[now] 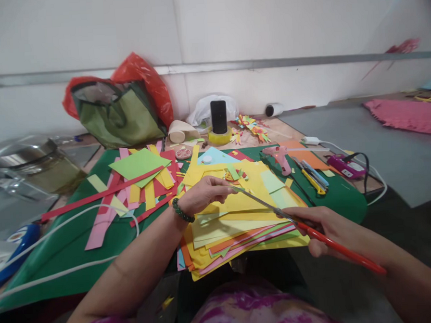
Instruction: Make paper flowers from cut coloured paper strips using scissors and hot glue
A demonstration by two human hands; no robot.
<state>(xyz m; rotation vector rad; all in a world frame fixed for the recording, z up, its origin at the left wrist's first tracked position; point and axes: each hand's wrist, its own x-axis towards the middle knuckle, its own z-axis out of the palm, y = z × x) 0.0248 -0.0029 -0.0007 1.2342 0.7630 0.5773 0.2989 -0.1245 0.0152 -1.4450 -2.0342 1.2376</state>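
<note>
My right hand [325, 228] grips a pair of scissors [345, 247] with a long red handle. Their blades reach left across the paper stack and look nearly closed. At the blade tips my left hand [213, 190] has thumb and fingers pinched together; anything between them is too small to make out. A green bead bracelet [182, 211] circles the left wrist. Under both hands lies a stack of coloured paper [222, 232], mostly yellow, with orange, pink and green edges. Just beyond the left fingers rests a small red, yellow and green paper piece [241, 174].
Left of the stack, paper strips [111, 198] and a light green sheet [138, 165] cover the green mat [76, 255]. On the right are a pink glue gun [278, 158], cutters [313, 178] and a purple power strip [346, 166]. A phone [219, 117] stands behind. White cable crosses the left.
</note>
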